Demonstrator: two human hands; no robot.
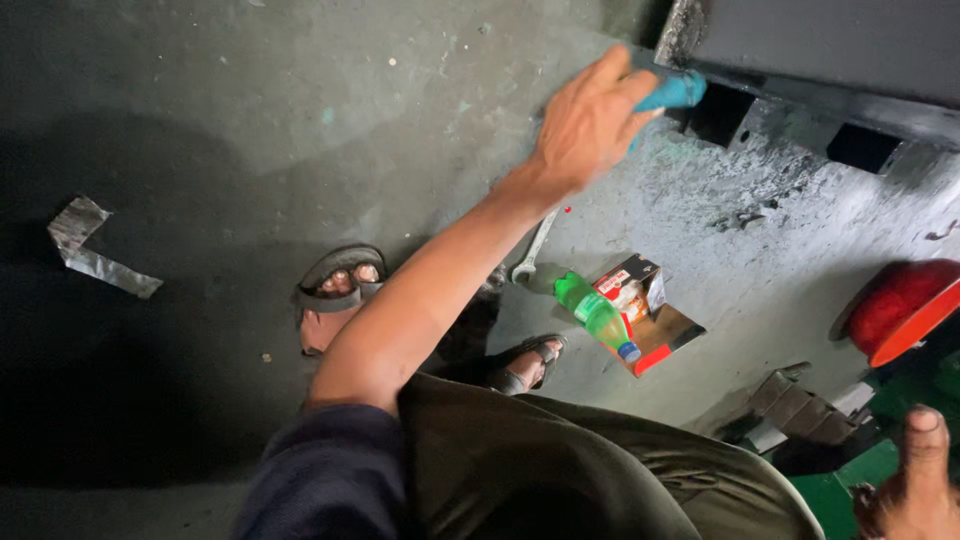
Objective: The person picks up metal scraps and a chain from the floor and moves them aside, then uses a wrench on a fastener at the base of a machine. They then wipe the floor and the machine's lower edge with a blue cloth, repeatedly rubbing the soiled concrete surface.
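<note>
Left hand (pixel 590 125): fingers wrapped around teal handle (pixel 675 92), far right by dark machine (pixel 820 50). I judge it rigid, light, grippy. Right hand (pixel 915 480): fingers hidden, can't tell.

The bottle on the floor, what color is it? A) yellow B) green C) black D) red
B: the bottle lying on the floor beside a small box is green with a blue cap.
</note>
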